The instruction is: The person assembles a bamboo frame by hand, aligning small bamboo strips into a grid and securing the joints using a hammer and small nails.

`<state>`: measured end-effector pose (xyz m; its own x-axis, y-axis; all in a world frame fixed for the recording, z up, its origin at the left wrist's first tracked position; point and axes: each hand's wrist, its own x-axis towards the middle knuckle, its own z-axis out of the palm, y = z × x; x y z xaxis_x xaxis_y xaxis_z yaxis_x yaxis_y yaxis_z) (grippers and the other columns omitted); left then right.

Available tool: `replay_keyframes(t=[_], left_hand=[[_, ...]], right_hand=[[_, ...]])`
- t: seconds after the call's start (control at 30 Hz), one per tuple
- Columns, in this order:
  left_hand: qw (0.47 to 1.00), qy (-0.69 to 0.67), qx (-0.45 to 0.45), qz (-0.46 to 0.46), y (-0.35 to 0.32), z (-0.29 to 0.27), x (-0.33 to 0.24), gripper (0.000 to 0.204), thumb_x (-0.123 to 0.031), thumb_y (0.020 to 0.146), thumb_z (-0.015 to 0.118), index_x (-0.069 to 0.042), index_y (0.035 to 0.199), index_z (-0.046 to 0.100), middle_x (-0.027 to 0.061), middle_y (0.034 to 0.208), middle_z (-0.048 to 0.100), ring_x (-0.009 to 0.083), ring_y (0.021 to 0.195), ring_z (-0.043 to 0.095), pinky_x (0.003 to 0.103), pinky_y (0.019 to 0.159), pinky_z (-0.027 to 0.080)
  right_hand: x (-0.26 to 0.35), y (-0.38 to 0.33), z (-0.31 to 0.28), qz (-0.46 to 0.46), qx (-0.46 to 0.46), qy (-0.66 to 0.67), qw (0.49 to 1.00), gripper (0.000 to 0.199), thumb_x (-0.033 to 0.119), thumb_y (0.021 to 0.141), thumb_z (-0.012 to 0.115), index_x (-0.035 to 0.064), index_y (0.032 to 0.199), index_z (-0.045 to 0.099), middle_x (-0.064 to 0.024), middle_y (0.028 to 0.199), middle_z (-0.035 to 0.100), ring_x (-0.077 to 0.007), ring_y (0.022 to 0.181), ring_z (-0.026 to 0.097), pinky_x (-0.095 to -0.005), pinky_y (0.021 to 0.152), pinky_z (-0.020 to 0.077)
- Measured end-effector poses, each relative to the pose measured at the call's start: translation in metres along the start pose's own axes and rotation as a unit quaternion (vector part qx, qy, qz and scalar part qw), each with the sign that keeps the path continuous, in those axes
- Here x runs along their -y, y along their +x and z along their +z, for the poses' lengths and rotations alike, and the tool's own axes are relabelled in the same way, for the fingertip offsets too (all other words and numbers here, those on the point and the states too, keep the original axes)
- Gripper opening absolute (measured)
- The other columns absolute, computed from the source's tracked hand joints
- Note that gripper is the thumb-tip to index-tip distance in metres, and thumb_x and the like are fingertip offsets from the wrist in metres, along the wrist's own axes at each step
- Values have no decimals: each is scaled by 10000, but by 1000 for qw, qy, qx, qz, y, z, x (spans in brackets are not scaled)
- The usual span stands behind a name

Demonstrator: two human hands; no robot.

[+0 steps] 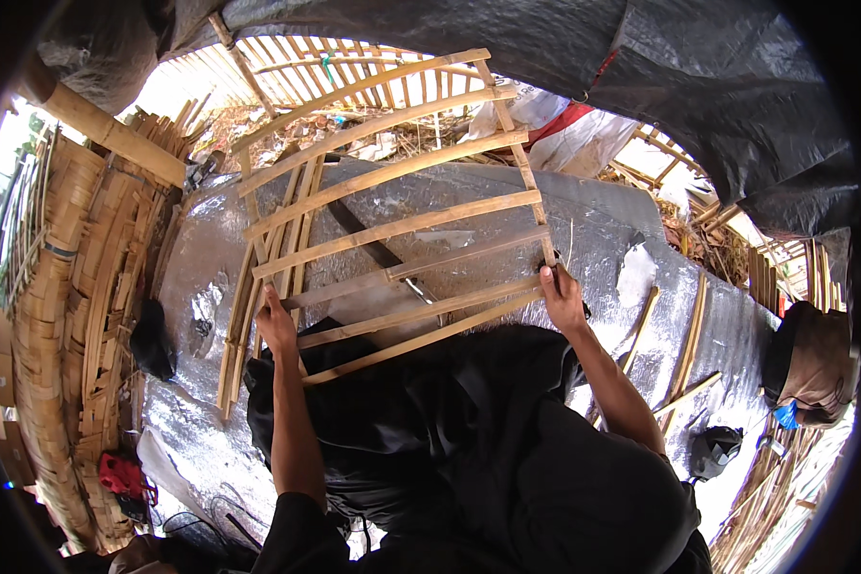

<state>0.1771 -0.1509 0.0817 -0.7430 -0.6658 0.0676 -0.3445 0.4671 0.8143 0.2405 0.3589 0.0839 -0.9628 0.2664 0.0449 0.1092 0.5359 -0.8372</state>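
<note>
A ladder-like bamboo frame (450,219) stretches out in front of me, with several light slats running across two side strips. One slat, nearer me, is darker than the others. My left hand (277,325) is closed around the left side strip by the lower slats. Over on the right, my right hand (564,298) grips the opposite side strip, its thumb against the wood. The frame's near edge lies over my dark-clothed lap. Through the slats a long dark piece (362,231) shows on the ground sheet; I cannot make out its kind.
A silvery ground sheet (210,230) spreads beneath me. Loose bamboo strips (242,335) lie at left, and more strips (684,344) at right. Woven bamboo panels (77,287) stand along the left. Dark tarpaulin (708,86) hangs overhead. A red item (124,475) sits lower left.
</note>
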Motion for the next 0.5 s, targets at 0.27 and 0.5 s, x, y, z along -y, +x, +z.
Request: replay_keyframes(t=[0.27,0.5], left_hand=[[977,-123,137,-113,10,-13,7,640,-633,969,543,-79,649,553,22,486,460,137,395,439,314,398,341],[968,-190,132,-94,3,-14,-5,567,-562,999,549,-147,630,435,-35,474,363,93,362,357,291,354,273]], right_hand=[[-13,7,7,19,6,74,997,448,401,1042,546,-20,891,572,-124,632,585,-304,549,523,-372,575,453],[-37,8,17,-89,-41,-37,995,410,361,1054,521,-43,1099,577,-229,1004,599,-361,906,589,-444,808,467]])
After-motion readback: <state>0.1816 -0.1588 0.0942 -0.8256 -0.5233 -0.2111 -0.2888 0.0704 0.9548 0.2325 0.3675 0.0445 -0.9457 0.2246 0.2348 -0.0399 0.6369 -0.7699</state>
